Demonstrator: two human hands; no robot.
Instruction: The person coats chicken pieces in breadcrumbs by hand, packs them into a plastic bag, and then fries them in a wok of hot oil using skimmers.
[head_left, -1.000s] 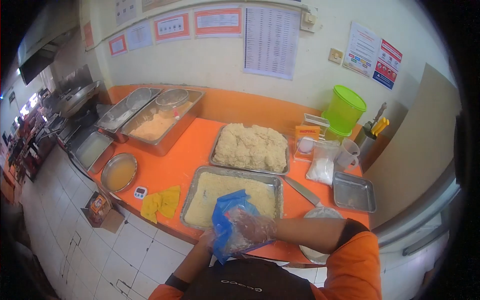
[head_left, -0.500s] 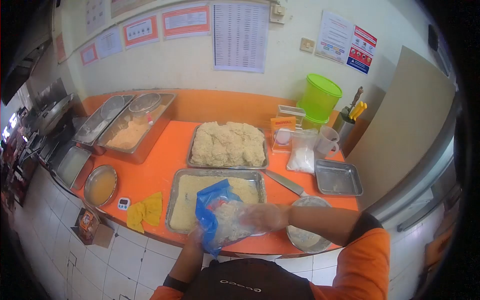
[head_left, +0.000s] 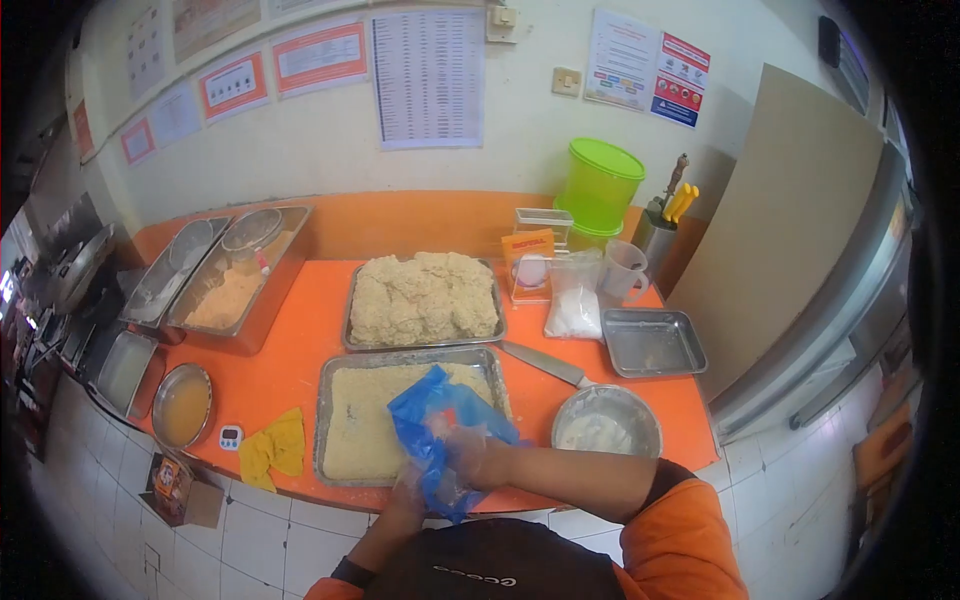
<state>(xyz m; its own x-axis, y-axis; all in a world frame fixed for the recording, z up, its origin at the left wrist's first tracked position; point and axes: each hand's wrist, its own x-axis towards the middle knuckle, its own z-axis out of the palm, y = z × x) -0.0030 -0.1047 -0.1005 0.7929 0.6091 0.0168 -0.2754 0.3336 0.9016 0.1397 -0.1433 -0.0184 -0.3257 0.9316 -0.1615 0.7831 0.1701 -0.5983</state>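
Left hand [head_left: 408, 487] closes on the near edge of a crumpled blue plastic bag [head_left: 412, 408], held over the front of a metal tray [head_left: 326, 425] of pale crumbs. Right hand [head_left: 468, 456] is at the bag's opening (fingers partly hidden by the folds, so I cannot tell its grip); a knife [head_left: 542, 363] and a metal bowl [head_left: 645, 412] lie to the right of the tray.
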